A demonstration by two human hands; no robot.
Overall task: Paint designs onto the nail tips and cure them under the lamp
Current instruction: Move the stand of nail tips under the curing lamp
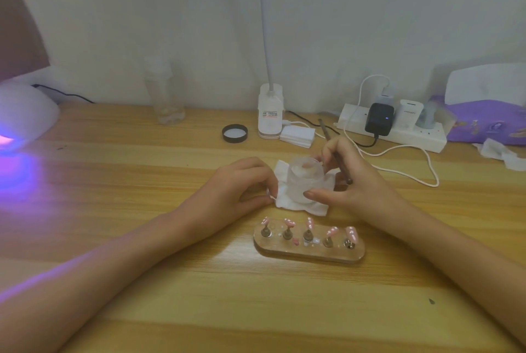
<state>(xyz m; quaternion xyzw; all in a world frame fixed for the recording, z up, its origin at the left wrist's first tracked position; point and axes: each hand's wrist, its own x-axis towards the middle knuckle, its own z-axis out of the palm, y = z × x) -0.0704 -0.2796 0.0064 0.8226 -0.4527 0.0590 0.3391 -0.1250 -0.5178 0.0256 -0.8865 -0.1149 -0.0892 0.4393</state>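
The left hand (242,184) pinched the near-left corner of a white tissue (287,204) between thumb and fingertips. The right hand (367,184) gripped a dark-handled brush (337,157) tucked among its fingers, with the thumb lying along the near side of a frosted jar (306,181) and the other fingers at its far rim. The jar stood on the tissue with its black lid (234,134) lying off, well behind it on the desk (199,281). This looked like steadying or turning the open jar before loading the brush. To do it well, the left hand would need to keep the tissue flat so the jar could not slide, and the right would need to keep the jar level and the brush end away from the painted work below. The brush's long axis ran from far-left to near-right across the hand, but which end bore the bristles could not be told. The five pink nail tips (308,223), already marked with white, stood on small stands along a wooden holder (313,253) just in front of the tissue, nearer the person. The row ran left to right and each tip angled upward. The curing lamp (25,113) glowed violet at the far left, well apart from the holder.
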